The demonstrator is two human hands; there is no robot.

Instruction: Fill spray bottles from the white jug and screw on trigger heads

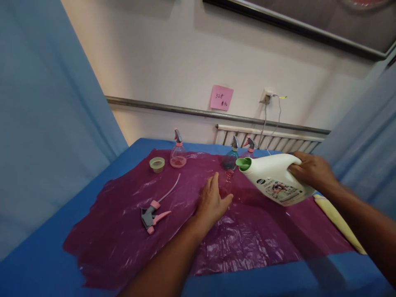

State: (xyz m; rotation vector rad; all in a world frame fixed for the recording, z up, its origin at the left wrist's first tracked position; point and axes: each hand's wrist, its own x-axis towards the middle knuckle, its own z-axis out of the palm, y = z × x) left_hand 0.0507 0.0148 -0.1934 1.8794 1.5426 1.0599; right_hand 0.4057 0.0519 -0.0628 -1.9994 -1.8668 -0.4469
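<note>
My right hand grips the handle of a white jug with a printed label, held tilted in the air. The jug's green spout points left, above and to the right of an uncapped clear bottle with a reddish neck. Beside that bottle is my left hand, its fingers and thumb spread apart; I cannot tell whether it touches the bottle. A pink and grey spray head with a thin tube lies to the left on the purple plastic sheet.
Behind stand a spray bottle with pink liquid, a teal spray bottle and another pink-collared sprayer, partly hidden. A small cup sits back left. A folded yellow cloth lies right. Blue curtains flank the table.
</note>
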